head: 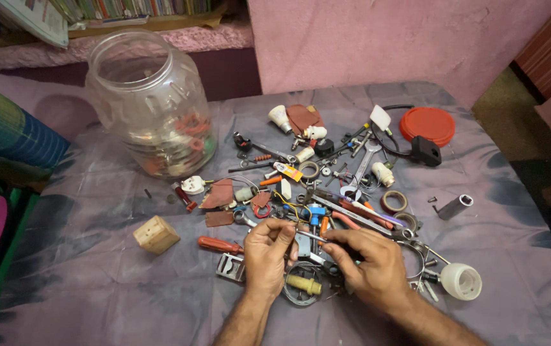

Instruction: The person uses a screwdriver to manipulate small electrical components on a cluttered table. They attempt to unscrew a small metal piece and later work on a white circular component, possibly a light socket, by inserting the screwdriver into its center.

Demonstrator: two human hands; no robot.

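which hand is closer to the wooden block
Left. The left hand is just right of the wooden block, past a red-handled screwdriver; the right hand lies farther right.

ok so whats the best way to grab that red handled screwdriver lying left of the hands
Take the red-handled screwdriver by its thick red handle, coming from above. It lies flat on the cloth, clear on its left end, and the left hand is nearest.
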